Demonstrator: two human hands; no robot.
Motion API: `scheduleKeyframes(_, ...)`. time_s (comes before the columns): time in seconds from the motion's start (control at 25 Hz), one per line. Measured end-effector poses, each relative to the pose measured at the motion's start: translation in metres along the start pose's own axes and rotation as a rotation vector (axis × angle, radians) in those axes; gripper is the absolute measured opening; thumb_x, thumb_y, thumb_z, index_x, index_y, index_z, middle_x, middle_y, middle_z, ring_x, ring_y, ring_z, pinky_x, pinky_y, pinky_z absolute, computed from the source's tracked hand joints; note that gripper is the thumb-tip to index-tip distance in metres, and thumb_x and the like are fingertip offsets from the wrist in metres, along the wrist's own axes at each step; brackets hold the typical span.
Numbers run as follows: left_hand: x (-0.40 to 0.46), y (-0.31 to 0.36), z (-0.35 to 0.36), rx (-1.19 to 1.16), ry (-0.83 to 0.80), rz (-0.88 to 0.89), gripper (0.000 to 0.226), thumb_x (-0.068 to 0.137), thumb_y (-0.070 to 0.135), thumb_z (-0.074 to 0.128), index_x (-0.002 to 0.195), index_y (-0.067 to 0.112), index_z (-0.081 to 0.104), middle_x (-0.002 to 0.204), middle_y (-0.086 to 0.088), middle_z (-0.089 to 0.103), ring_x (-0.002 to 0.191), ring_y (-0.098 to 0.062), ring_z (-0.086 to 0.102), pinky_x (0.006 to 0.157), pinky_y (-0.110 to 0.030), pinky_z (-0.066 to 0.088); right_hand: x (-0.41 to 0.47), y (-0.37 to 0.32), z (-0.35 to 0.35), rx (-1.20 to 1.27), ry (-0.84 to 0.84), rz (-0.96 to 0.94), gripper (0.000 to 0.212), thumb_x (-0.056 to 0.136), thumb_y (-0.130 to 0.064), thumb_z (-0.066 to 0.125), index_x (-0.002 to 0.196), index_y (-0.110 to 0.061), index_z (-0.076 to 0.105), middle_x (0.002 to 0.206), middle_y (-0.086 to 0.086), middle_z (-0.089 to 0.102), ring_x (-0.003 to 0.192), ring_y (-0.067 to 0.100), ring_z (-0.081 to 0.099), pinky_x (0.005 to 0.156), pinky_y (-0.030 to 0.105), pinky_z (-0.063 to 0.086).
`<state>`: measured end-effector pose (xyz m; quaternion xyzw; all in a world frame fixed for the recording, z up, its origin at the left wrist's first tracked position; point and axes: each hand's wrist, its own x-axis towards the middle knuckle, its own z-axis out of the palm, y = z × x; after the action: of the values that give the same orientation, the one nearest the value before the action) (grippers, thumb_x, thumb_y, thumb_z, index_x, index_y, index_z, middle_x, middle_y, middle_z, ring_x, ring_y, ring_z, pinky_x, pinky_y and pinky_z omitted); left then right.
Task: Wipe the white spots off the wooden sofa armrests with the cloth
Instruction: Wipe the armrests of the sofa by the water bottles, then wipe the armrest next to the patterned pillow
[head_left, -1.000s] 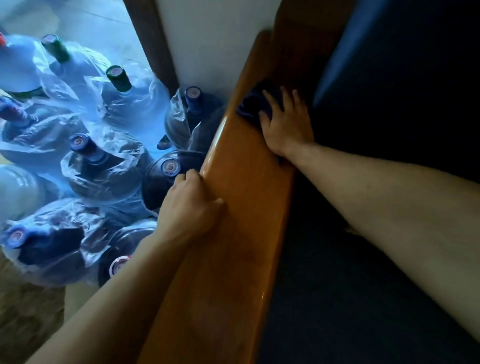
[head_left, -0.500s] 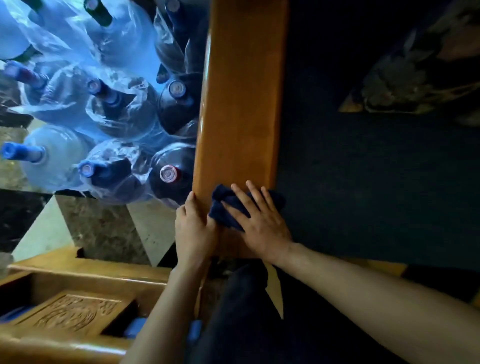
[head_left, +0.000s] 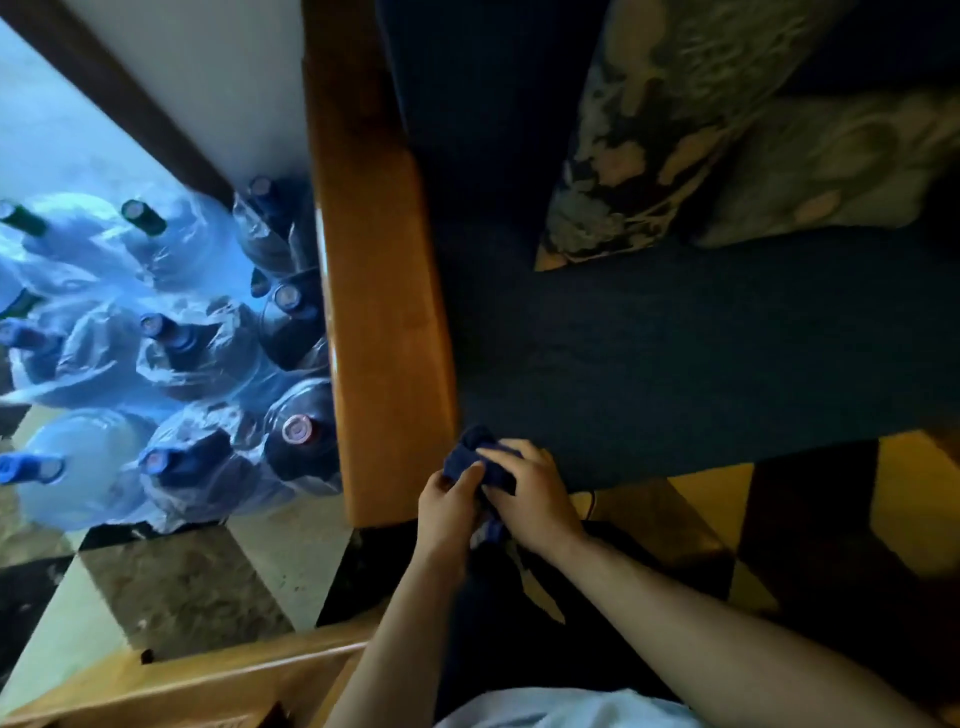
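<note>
While both hands, the left hand (head_left: 445, 512) and right hand (head_left: 535, 496), pinch the bunched cloth (head_left: 475, 457) just off the near end of the armrest (head_left: 387, 332), it looks like refolding, so next comes wiping the wood.

We saw dim, murky frame. Cold blue daylight entered from upper left, washing out water bottles (head_left: 156, 332). Glare streak ran along left edge of armrest (head_left: 379, 291). Sofa seat (head_left: 675, 353) sank into near-black shadow. Cushion (head_left: 649, 130) smeared by motion blur. Wide-angle bending showed at edges.
</note>
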<state>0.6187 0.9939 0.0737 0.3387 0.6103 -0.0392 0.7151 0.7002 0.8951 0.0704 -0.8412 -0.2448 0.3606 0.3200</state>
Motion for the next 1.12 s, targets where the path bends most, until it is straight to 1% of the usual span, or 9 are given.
scheduleKeyframes(0.12, -0.012, 0.023, 0.072, 0.048, -0.149, 0.004, 0.023, 0.092, 0.013, 0.066, 0.114, 0.005, 0.071, 0.106, -0.026, 0.077, 0.097, -0.042, 0.075, 0.091, -0.056, 0.06, -0.015, 0.007, -0.074, 0.257, 0.189, 0.087, 0.058, 0.082, -0.031, 0.07, 0.139, -0.023, 0.061, 0.139, -0.004, 0.055, 0.13, 0.013, 0.047, 0.108, 0.021, 0.033)
scheduleKeyframes(0.2, -0.022, 0.031, 0.131, 0.121, -0.26, 0.032, 0.02, 0.091, 0.011, 0.061, 0.109, 0.008, 0.07, 0.106, -0.025, 0.075, 0.094, -0.041, 0.075, 0.083, -0.055, 0.062, -0.027, 0.028, -0.127, 0.542, 0.311, 0.176, 0.06, 0.086, -0.031, 0.071, 0.143, -0.023, 0.056, 0.14, -0.005, 0.053, 0.13, 0.009, 0.049, 0.109, 0.026, 0.038)
scheduleKeyframes(0.28, -0.036, 0.031, 0.192, 0.186, -0.369, 0.063, 0.021, 0.09, 0.009, 0.058, 0.11, 0.011, 0.066, 0.11, -0.024, 0.07, 0.092, -0.036, 0.071, 0.068, -0.044, 0.061, -0.041, 0.059, -0.181, 0.758, 0.473, 0.274, 0.044, 0.096, -0.024, 0.071, 0.137, -0.026, 0.058, 0.138, -0.003, 0.058, 0.126, 0.01, 0.056, 0.105, 0.027, 0.046)
scheduleKeyframes(0.36, -0.059, 0.022, 0.269, 0.289, -0.501, 0.052, 0.035, 0.085, 0.01, 0.059, 0.12, 0.01, 0.063, 0.121, -0.025, 0.068, 0.106, -0.04, 0.068, 0.074, -0.048, 0.061, -0.064, 0.109, -0.242, 0.913, 0.613, 0.392, 0.02, 0.098, -0.027, 0.068, 0.118, -0.03, 0.068, 0.129, -0.002, 0.066, 0.117, 0.01, 0.063, 0.098, 0.025, 0.05)
scheduleKeyframes(0.48, -0.098, -0.017, 0.389, 0.445, -0.666, 0.042, 0.054, 0.081, 0.01, 0.057, 0.136, 0.007, 0.056, 0.136, -0.031, 0.061, 0.126, -0.053, 0.057, 0.1, -0.067, 0.05, -0.112, 0.198, -0.324, 1.128, 0.588, 0.443, 0.027, 0.098, -0.042, 0.066, 0.12, -0.027, 0.072, 0.127, 0.0, 0.071, 0.115, 0.02, 0.068, 0.099, 0.041, 0.055)
scheduleKeyframes(0.6, -0.142, -0.071, 0.497, 0.553, -0.785, -0.032, 0.057, 0.081, 0.007, 0.058, 0.138, 0.001, 0.056, 0.131, -0.032, 0.065, 0.11, -0.05, 0.068, 0.087, -0.063, 0.059, -0.171, 0.281, -0.399, 1.281, 0.585, 0.418, 0.05, 0.084, -0.045, 0.08, 0.121, -0.011, 0.073, 0.122, 0.01, 0.075, 0.111, 0.028, 0.072, 0.093, 0.044, 0.057)
scheduleKeyframes(0.68, -0.168, -0.1, 0.556, 0.586, -0.88, -0.068, 0.058, 0.073, 0.01, 0.069, 0.13, -0.001, 0.063, 0.117, -0.028, 0.074, 0.095, -0.04, 0.076, 0.073, -0.05, 0.063, -0.211, 0.322, -0.444, 1.278, 0.598, 0.371, 0.054, 0.08, -0.043, 0.085, 0.118, -0.005, 0.075, 0.118, 0.014, 0.076, 0.11, 0.032, 0.073, 0.098, 0.049, 0.056)
scheduleKeyframes(0.88, -0.212, -0.165, 0.7, 0.737, -1.011, 0.054, 0.049, 0.082, -0.007, 0.072, 0.13, -0.006, 0.062, 0.13, -0.027, 0.069, 0.116, -0.041, 0.068, 0.084, -0.049, 0.06, -0.284, 0.408, -0.55, 1.129, 0.964, 0.382, 0.06, 0.071, -0.035, 0.087, 0.117, -0.002, 0.067, 0.112, 0.019, 0.076, 0.106, 0.037, 0.072, 0.097, 0.062, 0.054)
scheduleKeyframes(1.12, -0.205, -0.21, 0.849, 0.861, -1.135, -0.124, 0.049, 0.082, 0.0, 0.073, 0.13, -0.004, 0.065, 0.131, -0.023, 0.07, 0.119, -0.036, 0.069, 0.093, -0.045, 0.061, -0.306, 0.498, -0.665, 0.841, 1.144, 0.375, 0.036, 0.087, -0.025, 0.082, 0.097, -0.003, 0.055, 0.091, 0.014, 0.067, 0.082, 0.014, 0.069, 0.071, 0.039, 0.057)
